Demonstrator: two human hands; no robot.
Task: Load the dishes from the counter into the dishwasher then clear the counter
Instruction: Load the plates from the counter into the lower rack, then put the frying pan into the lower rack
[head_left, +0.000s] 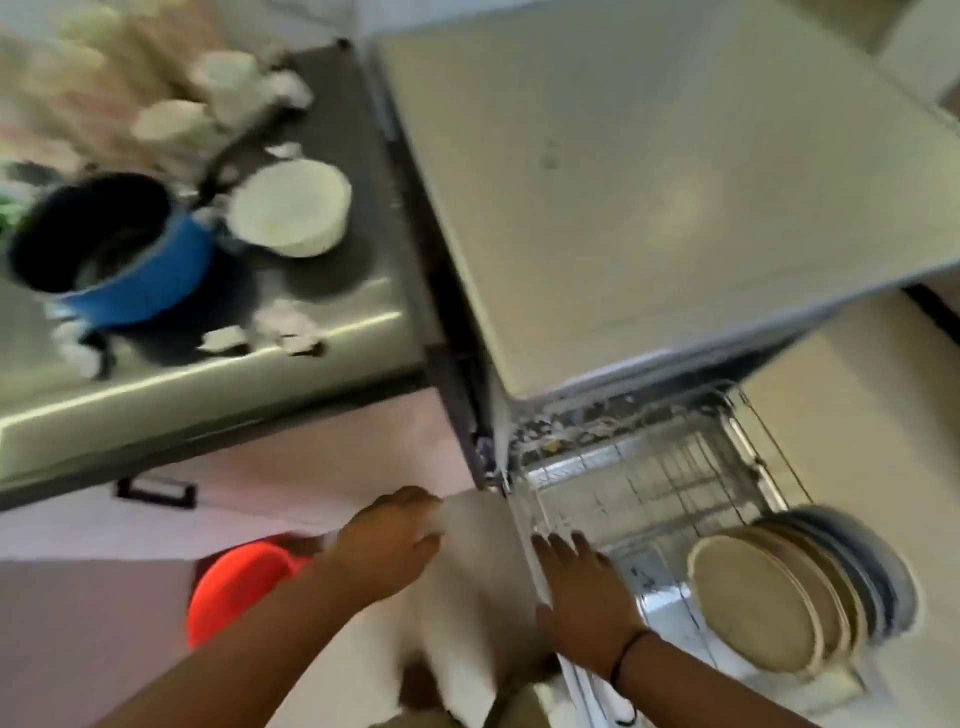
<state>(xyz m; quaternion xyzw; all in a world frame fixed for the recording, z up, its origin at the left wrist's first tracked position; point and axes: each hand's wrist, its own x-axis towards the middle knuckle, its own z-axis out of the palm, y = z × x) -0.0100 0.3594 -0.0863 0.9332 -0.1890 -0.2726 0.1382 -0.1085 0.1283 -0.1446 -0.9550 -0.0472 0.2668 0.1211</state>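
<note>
The dishwasher's lower rack (649, 483) is pulled out under the grey counter (649, 182). Several tan and blue-grey plates (763, 608) stand on edge at the rack's right end. My left hand (389, 540) grips the edge of a blurred white plate (483, 551) just left of the rack. My right hand (587, 587) reaches with straight fingers to the rack's near-left rim, beside that plate. On the steel counter (337, 291) at the left stand a blue pot (104, 249), a stack of white plates (291, 208) and two white cups (171, 122).
Crumpled white scraps (283, 325) lie near the steel counter's front edge. An orange bucket (244, 587) stands on the floor under my left forearm. A dark drawer handle (156, 491) sits on the cabinet front. The whole view is motion-blurred.
</note>
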